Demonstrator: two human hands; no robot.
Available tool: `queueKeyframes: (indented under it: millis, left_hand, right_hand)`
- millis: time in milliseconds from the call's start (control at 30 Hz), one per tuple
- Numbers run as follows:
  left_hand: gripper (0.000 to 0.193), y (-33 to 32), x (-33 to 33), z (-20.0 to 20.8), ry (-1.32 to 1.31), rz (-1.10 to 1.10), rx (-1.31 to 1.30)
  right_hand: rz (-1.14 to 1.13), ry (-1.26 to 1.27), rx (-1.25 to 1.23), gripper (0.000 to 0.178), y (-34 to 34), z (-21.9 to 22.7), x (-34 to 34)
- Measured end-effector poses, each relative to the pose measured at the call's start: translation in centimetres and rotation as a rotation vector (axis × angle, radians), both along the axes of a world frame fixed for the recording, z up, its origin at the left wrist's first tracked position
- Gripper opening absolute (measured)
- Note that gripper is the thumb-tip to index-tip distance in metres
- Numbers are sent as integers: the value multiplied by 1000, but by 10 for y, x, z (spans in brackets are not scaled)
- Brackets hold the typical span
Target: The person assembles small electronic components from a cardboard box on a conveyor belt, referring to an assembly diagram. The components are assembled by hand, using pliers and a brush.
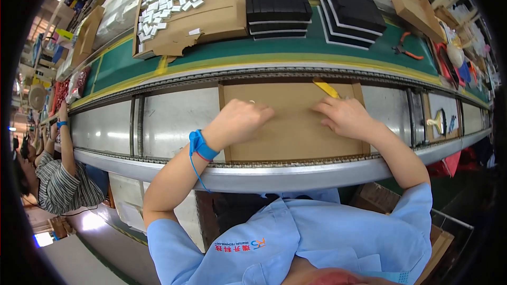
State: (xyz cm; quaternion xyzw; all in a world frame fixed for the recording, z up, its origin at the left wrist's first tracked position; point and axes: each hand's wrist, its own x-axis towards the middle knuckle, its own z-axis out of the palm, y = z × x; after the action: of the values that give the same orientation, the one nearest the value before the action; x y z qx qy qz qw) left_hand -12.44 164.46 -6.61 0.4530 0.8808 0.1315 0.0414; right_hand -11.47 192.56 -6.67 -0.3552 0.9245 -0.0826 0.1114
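Below me a shallow brown cardboard tray (290,150) lies across the metal rails. Over its left part is my left hand (243,120), with a blue wrist strap (203,146). Its fingers are curled together and a little blurred; what they hold, if anything, cannot be made out. My right hand (346,117) hovers over the tray's right part, fingers bent and thumb apart, with nothing visible between them. Just beyond it, a yellow-handled cutter (326,88) slants across the tray's far edge, one end close to my knuckles.
Beyond the rails, a green bench (211,54) bears a cardboard box (222,18) of small white pieces. Black stacked blocks (277,2), more black blocks (355,10) and orange-handled pliers (406,47) stand farther right. A brush (437,121) lies right. Another person (68,184) works at left.
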Motion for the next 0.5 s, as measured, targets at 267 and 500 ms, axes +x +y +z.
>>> queueKeyframes:
  millis: [267, 500]
  left_hand:
    - [10, 7, 7, -1, -228, 23, 33]
    - [18, 2, 5, -7, -326, -2, 2]
  right_hand:
    - [9, -283, -62, 42, -1, 0, 1]
    - [25, -345, -78, 46, -2, 9, 0]
